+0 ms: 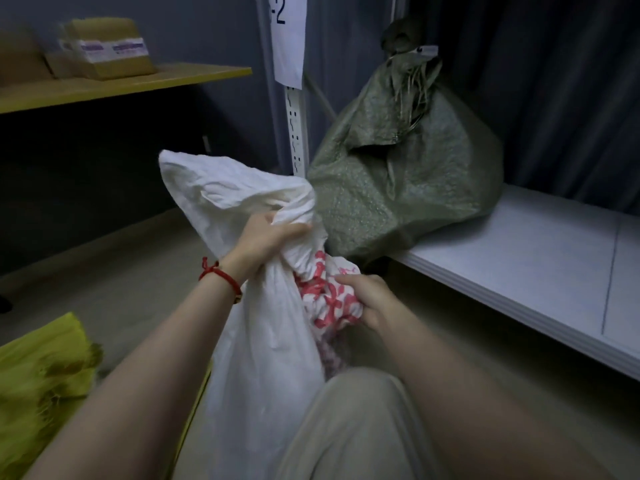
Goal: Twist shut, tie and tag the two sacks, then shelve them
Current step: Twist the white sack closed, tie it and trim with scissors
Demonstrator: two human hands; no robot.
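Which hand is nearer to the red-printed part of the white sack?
Right. The right hand grips the red-printed part of the white sack itself; the left hand holds the twisted neck just above it.

The camera sits at the person's head and looks forward and steeply down through a wide lens. It is close to the work: both forearms run in from the bottom edge to the left hand [266, 237] and right hand [370, 299] near the centre of the frame, on the white sack [263, 358]. A knee [356, 427] lies at bottom centre. Farther off, a green sack [415, 174] on a white shelf [536, 265] takes the upper right, and a yellow shelf [121, 84] crosses the upper left.
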